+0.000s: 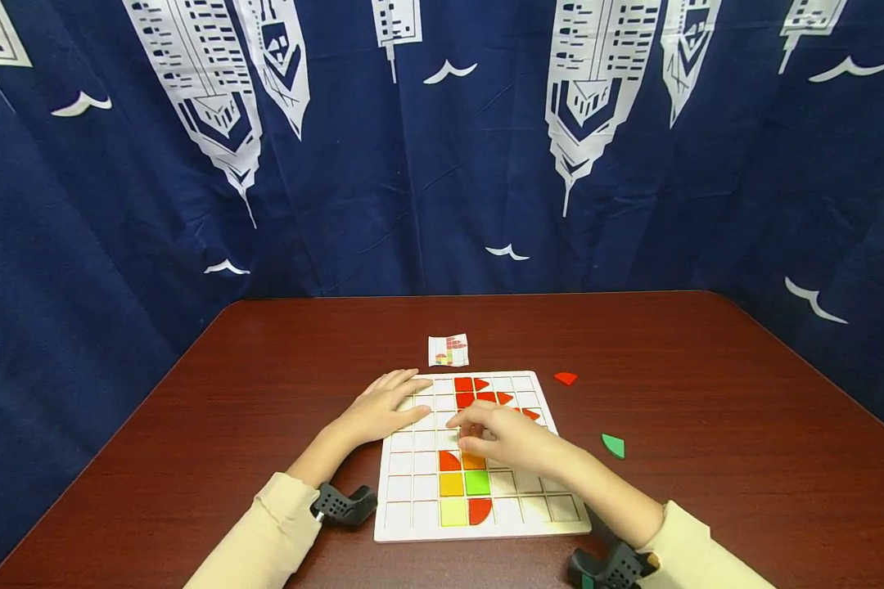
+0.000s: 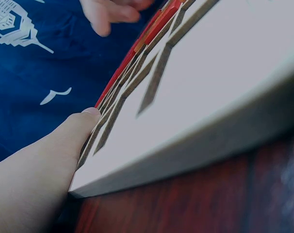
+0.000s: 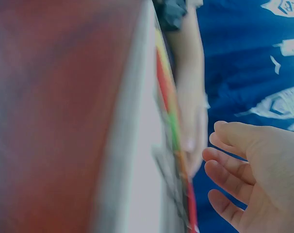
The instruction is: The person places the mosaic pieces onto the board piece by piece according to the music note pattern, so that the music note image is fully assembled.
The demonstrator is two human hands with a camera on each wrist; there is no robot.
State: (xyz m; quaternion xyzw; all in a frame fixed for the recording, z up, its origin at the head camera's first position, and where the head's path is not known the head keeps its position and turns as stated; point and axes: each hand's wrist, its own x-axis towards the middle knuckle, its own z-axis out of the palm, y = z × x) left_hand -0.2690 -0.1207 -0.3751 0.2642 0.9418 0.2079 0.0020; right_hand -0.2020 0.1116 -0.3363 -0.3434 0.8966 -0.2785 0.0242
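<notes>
A white grid board [image 1: 412, 489] lies on the table with coloured pieces in some of its cells. My left hand [image 1: 385, 409] rests on the board's upper left part, fingers spread and thumb on the grid. Over the middle of the board hovers my right hand [image 1: 511, 438], its fingers loosely bent. In the right wrist view no piece shows between the fingers of the right hand [image 3: 263, 170]. Below it sit an orange square [image 1: 475, 462], a yellow square [image 1: 452, 484], a bright green square [image 1: 477, 483] and a red quarter-round piece [image 1: 480, 511]. The right hand partly hides the red pieces farther up.
A small printed card [image 1: 448, 350] with a coloured pattern lies beyond the board. To the board's right, a red quarter-round piece [image 1: 566, 378] and a green quarter-round piece [image 1: 614, 446] lie loose on the brown table [image 1: 707, 393]. A blue curtain [image 1: 427, 180] hangs behind.
</notes>
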